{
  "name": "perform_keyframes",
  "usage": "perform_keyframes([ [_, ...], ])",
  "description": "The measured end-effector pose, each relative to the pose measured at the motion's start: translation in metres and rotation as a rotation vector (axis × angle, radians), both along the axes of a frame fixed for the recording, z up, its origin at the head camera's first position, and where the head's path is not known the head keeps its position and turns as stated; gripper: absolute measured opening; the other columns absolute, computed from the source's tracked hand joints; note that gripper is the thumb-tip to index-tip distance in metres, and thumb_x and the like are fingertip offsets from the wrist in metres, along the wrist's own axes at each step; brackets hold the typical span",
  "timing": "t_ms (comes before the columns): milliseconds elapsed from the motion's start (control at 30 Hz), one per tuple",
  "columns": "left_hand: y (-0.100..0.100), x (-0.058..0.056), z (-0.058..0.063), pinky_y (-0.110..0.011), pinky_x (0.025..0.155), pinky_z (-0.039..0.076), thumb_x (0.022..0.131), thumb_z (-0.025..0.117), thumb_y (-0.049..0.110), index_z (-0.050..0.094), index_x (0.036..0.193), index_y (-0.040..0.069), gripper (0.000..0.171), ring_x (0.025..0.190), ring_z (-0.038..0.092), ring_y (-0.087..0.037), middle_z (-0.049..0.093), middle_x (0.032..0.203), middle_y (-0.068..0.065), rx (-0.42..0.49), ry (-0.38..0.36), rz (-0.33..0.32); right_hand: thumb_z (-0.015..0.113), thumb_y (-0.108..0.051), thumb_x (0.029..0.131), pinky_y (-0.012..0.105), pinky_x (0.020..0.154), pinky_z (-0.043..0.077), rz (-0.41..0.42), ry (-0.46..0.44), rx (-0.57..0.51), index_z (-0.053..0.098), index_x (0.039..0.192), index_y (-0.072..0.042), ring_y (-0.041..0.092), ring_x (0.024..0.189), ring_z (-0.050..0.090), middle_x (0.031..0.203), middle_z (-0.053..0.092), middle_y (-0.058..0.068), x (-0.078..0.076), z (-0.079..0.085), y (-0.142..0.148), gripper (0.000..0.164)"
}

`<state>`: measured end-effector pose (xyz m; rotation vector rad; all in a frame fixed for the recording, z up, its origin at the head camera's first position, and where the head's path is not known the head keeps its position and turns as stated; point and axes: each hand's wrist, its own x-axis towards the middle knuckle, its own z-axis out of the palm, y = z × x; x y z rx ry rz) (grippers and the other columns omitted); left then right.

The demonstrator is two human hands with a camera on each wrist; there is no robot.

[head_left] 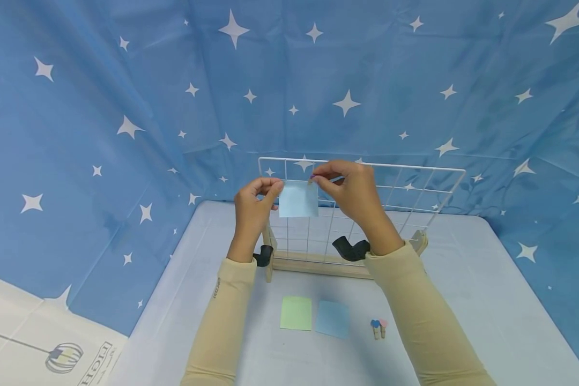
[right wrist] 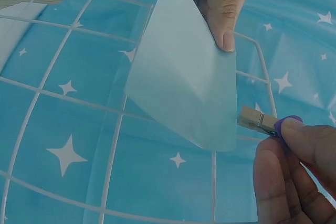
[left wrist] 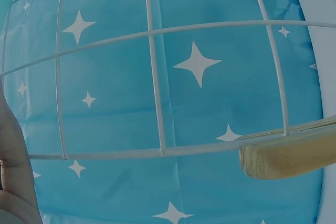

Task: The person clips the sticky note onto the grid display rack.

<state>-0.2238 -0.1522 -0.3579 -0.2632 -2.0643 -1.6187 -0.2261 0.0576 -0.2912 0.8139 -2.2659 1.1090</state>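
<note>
**Pale blue note and clip, one in each grip, before a wire rack**

Left grip: thumb and fingers together, pinching the held note at its upper left corner. The sheet hangs in front of the upper part of the rack, slightly bent in the right wrist view; whether it touches the wires, cannot tell.

Right grip: thumb and index finger clamped on the held clip, a small wooden piece with a purple ornament at its finger end. Remaining fingers curled below. The clip's tip points at the note's edge, near the upper right corner, just beside it; contact cannot be told.

Rack: white wire grid, upright on a wooden base, standing on the counter.

On the counter, nearer the wearer: one green note; one blue note, just to its right; farther right, two clips side by side, hearts blue and pink.

Backdrop: blue curtain, white stars. Sleeves: beige, both arms.
</note>
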Motion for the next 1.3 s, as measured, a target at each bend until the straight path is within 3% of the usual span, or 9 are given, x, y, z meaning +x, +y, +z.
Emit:
perform_keyframes([
  [233,0.002,-0.002,-0.001,-0.03,0.061,0.058,0.093,0.07,0.038,0.075,0.101,0.011,0.029,0.077,0.063,-0.016,0.071,0.087,-0.003,-0.002,0.009,0.02,0.075,-0.006,0.089,0.037,0.072,0.06,-0.016,0.059,0.018,0.077,0.094,-0.003,0.022,0.076,0.071,0.091,0.075,0.01,-0.001,0.003,-0.006,0.007],
  [467,0.004,-0.004,-0.003,-0.03,0.059,0.058,0.093,0.071,0.036,0.075,0.1,0.009,0.028,0.077,0.063,-0.016,0.071,0.085,-0.004,-0.007,0.047,0.033,0.075,-0.006,0.089,0.035,0.066,0.058,-0.047,0.054,0.06,0.078,0.093,-0.002,0.021,0.071,0.068,0.089,0.075,0.011,-0.003,0.003,-0.016,0.007],
  [800,0.006,-0.005,-0.004,-0.028,0.057,0.057,0.094,0.069,0.034,0.075,0.1,0.01,0.025,0.076,0.063,-0.018,0.073,0.085,-0.005,-0.043,0.089,0.057,0.073,-0.007,0.091,0.036,0.067,0.058,-0.123,0.075,0.15,0.078,0.092,-0.001,0.024,0.072,0.069,0.087,0.075,0.012,-0.003,0.007,-0.03,0.008],
  [1100,0.006,-0.008,-0.007,-0.028,0.056,0.057,0.095,0.067,0.033,0.074,0.1,0.011,0.024,0.074,0.063,-0.016,0.072,0.087,-0.003,-0.08,0.115,0.073,0.071,-0.004,0.092,0.034,0.062,0.056,-0.134,0.113,0.185,0.078,0.092,0.0,0.024,0.067,0.068,0.086,0.075,0.013,-0.004,0.008,-0.035,0.008],
  [1300,0.007,-0.009,-0.008,-0.027,0.057,0.057,0.096,0.067,0.032,0.073,0.1,0.011,0.022,0.075,0.063,-0.015,0.071,0.087,-0.003,-0.085,0.124,0.079,0.07,-0.004,0.093,0.034,0.065,0.056,-0.162,0.087,0.251,0.078,0.093,-0.001,0.024,0.073,0.07,0.089,0.075,0.012,-0.003,0.007,-0.039,0.008],
])
